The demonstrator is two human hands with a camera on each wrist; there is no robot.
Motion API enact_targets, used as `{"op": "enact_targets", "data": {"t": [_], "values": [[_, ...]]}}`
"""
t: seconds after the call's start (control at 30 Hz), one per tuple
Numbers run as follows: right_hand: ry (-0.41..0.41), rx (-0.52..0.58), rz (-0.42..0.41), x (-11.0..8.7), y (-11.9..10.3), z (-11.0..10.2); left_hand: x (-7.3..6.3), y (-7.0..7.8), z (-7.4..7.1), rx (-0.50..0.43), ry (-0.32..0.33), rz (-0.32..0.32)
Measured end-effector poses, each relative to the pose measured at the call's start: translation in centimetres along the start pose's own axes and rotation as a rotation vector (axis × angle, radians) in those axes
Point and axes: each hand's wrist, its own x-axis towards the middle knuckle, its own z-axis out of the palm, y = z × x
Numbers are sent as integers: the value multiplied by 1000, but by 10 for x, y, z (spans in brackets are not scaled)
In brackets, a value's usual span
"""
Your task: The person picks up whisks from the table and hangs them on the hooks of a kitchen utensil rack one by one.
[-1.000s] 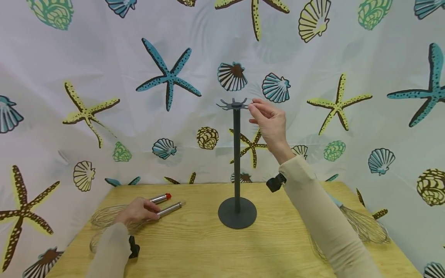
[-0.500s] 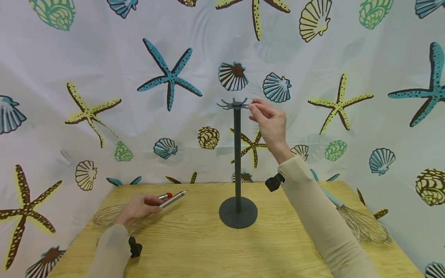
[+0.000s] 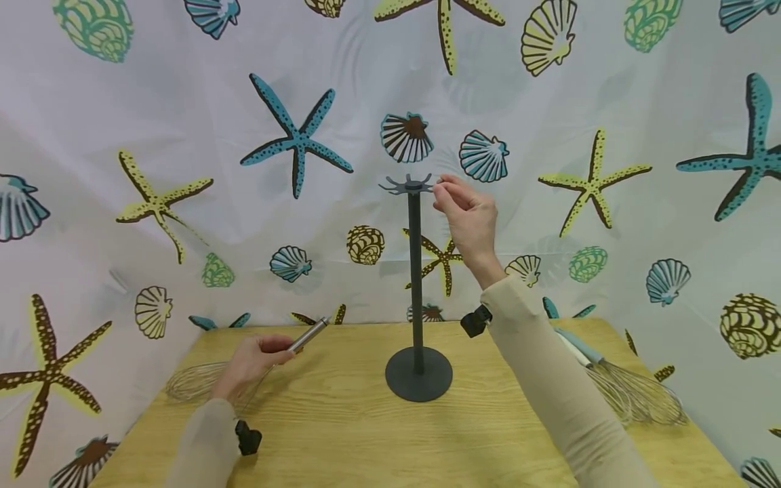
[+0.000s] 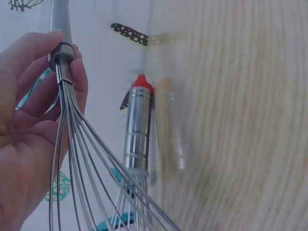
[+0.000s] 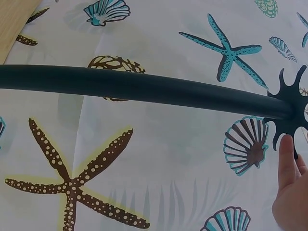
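Note:
My left hand (image 3: 255, 362) holds a steel whisk (image 3: 309, 334) where the handle meets the wires; in the left wrist view thumb and fingers wrap that neck. The handle angles up to the right over the table's left part. My right hand (image 3: 470, 220) pinches one hook of a dark grey rack (image 3: 416, 285), a tall pole on a round base with a star of curved hooks (image 3: 399, 186) on top. In the right wrist view, fingers (image 5: 287, 161) touch a hook tip. Behind the left hand lies another steel whisk (image 4: 138, 125) with a red handle tip.
On the table's right side lie a blue-handled whisk (image 3: 582, 344) and a white-handled whisk (image 3: 572, 350), their wires overlapping, partly behind my right forearm (image 3: 561, 379). The wooden table (image 3: 354, 434) ends against a white curtain (image 3: 342, 285) printed with shells and starfish.
My left hand has raised the whisk off the table and shifted slightly up and right, the handle tilting upward and covering the red-tipped handle. My right hand has stayed at the same hook.

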Motion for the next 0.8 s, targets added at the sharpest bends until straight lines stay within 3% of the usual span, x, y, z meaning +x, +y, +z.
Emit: {"op": "enact_targets", "data": {"t": [0.17,0.33,0.6,0.8], "values": [[-11,-13,-10,-1,1,2,-3,8,1,-56,-8,37],[-18,-15,-25,-1,3,2,-7,18,8,-85,31,55],[-7,-56,11,-2,-1,-1,3,32,17,-151,56,98],[-2,-74,2,-8,-20,1,6,47,23,-127,97,128]]}}
